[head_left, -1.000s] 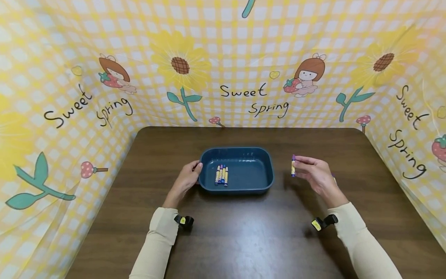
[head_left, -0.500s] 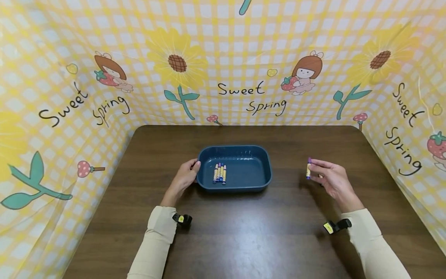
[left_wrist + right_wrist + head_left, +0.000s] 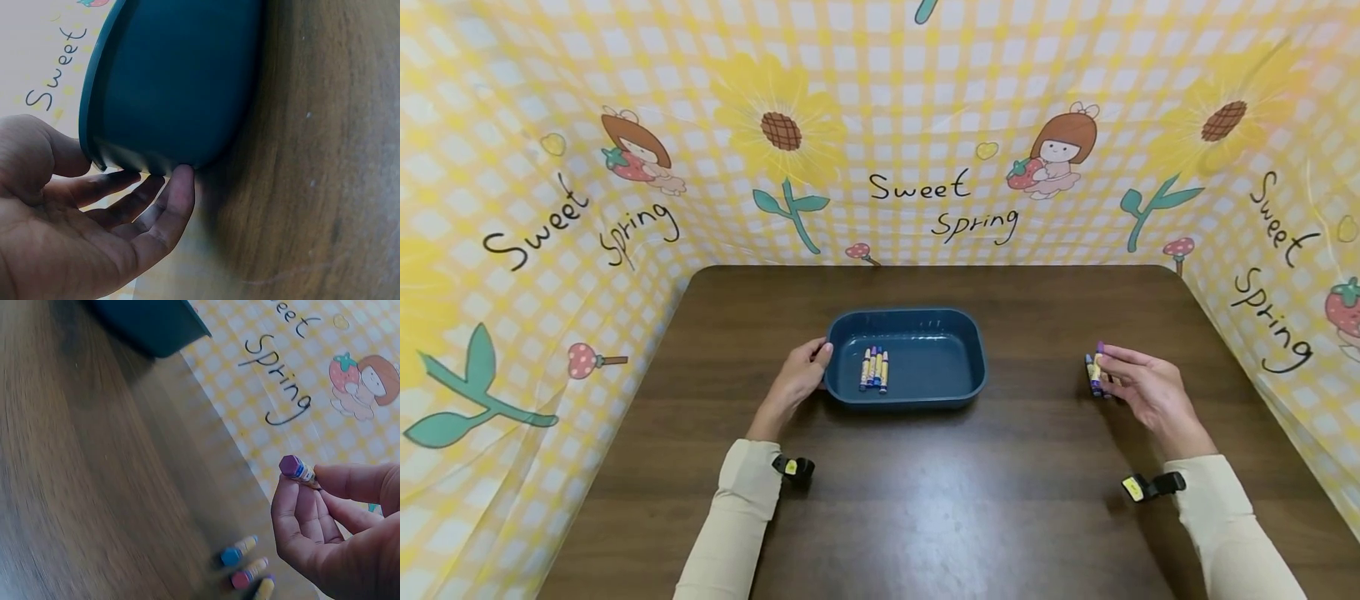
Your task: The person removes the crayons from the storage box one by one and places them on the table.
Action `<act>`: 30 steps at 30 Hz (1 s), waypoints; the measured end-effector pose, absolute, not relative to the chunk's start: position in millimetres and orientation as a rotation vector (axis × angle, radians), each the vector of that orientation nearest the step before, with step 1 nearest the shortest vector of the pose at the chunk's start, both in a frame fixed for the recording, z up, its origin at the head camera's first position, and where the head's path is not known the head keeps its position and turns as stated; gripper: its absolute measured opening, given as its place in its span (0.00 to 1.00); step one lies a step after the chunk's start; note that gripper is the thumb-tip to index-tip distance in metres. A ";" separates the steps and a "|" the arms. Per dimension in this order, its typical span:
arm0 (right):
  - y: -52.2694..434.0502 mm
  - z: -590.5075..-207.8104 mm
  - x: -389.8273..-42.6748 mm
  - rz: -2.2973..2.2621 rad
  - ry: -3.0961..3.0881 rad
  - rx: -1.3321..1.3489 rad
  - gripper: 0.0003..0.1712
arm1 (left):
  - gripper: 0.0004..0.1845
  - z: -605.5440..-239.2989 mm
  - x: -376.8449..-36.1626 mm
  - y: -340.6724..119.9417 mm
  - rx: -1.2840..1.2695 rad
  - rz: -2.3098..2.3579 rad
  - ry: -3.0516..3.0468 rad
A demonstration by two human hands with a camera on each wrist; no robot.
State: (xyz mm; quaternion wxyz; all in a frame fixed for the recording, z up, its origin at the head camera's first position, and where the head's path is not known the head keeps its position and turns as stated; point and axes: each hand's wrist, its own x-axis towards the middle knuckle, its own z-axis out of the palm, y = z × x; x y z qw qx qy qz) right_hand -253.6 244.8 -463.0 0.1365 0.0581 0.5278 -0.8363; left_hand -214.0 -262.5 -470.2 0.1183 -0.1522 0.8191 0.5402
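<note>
My left hand (image 3: 797, 379) grips the left end of a dark blue rectangular dish (image 3: 925, 403), thumb at the rim and fingers against the outer wall, as the left wrist view shows closely. Inside the dish, toward its left, several crayons (image 3: 874, 371) in yellow wrappers lie side by side. Off to the right, my right hand (image 3: 1153, 396) pinches a purple crayon (image 3: 299, 470) between thumb and fingers. Just beneath it, more crayons lie on the table; the right wrist view shows a blue one (image 3: 237, 551), a pink one (image 3: 249, 574) and a yellow-wrapped one (image 3: 265, 589).
The dish stands on a brown wooden table (image 3: 925, 500). Yellow checked cloth (image 3: 925, 100) with flower prints and lettering rises along the back and both sides. Each wrist wears a black camera strap.
My right hand has moved right, away from the dish, carrying the purple crayon to beside the crayons on the table. The left hand keeps its grip on the dish.
</note>
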 end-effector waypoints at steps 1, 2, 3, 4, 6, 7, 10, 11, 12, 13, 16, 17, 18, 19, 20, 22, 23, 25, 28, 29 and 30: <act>247.8 -462.8 -253.5 -2.423 1.525 0.170 0.17 | 0.30 -470.5 -214.2 -262.2 -0.447 1.582 2.395; 250.6 -462.6 -253.7 -2.423 1.521 0.178 0.17 | 0.30 -470.7 -214.5 -262.1 -0.447 1.581 2.397; 253.3 -462.4 -253.9 -2.425 1.514 0.183 0.17 | 0.30 -470.9 -214.9 -262.0 -0.448 1.582 2.398; 256.1 -462.2 -254.0 -2.424 1.513 0.187 0.17 | 0.30 -470.7 -215.0 -261.8 -0.451 1.580 2.399; 262.1 -462.4 -253.9 -2.418 1.515 0.196 0.17 | 0.30 -470.3 -215.4 -261.6 -0.453 1.577 2.404; 265.0 -462.8 -253.9 -2.420 1.509 0.201 0.17 | 0.30 -470.2 -215.7 -261.3 -0.451 1.574 2.407; 272.8 -464.5 -253.2 -2.418 1.504 0.210 0.18 | 0.30 -469.1 -215.8 -260.6 -0.443 1.575 2.398; 274.9 -465.5 -253.1 -2.421 1.498 0.212 0.18 | 0.31 -468.8 -215.6 -260.5 -0.444 1.580 2.394; 277.0 -466.8 -253.4 -2.425 1.490 0.217 0.19 | 0.30 -468.5 -215.3 -260.4 -0.449 1.586 2.387; 278.9 -467.9 -253.5 -2.424 1.494 0.225 0.19 | 0.30 -468.5 -215.1 -260.4 -0.448 1.587 2.386; 283.8 -469.8 -254.2 -2.402 1.543 0.255 0.17 | 0.30 -468.2 -214.7 -261.1 -0.460 1.592 2.374; 285.3 -469.8 -254.9 -2.391 1.565 0.270 0.17 | 0.30 -468.0 -214.7 -261.5 -0.463 1.596 2.370; 286.9 -469.7 -255.5 -2.371 1.599 0.286 0.16 | 0.30 -467.9 -214.6 -261.7 -0.465 1.599 2.367; 288.3 -469.4 -255.9 -2.349 1.633 0.295 0.16 | 0.30 -467.7 -214.5 -262.0 -0.469 1.600 2.363; 289.7 -469.1 -256.4 -2.325 1.667 0.304 0.15 | 0.30 -467.6 -214.4 -262.3 -0.474 1.603 2.359; 292.2 -469.5 -257.8 -2.286 1.704 0.316 0.15 | 0.30 -467.4 -213.8 -262.7 -0.481 1.605 2.358; 293.4 -470.0 -258.2 -2.266 1.722 0.321 0.15 | 0.30 -467.3 -213.6 -262.9 -0.484 1.608 2.357; 295.9 -471.9 -258.8 -2.232 1.742 0.328 0.16 | 0.30 -467.3 -213.6 -263.2 -0.483 1.602 2.359; 299.1 -476.0 -259.0 -2.186 1.768 0.335 0.17 | 0.30 -467.5 -214.1 -263.2 -0.477 1.599 2.357; 300.2 -477.2 -258.9 -2.174 1.780 0.332 0.17 | 0.30 -467.5 -214.2 -263.4 -0.471 1.600 2.358; 300.9 -478.3 -259.2 -2.169 1.782 0.330 0.18 | 0.30 -467.6 -214.5 -263.5 -0.467 1.601 2.358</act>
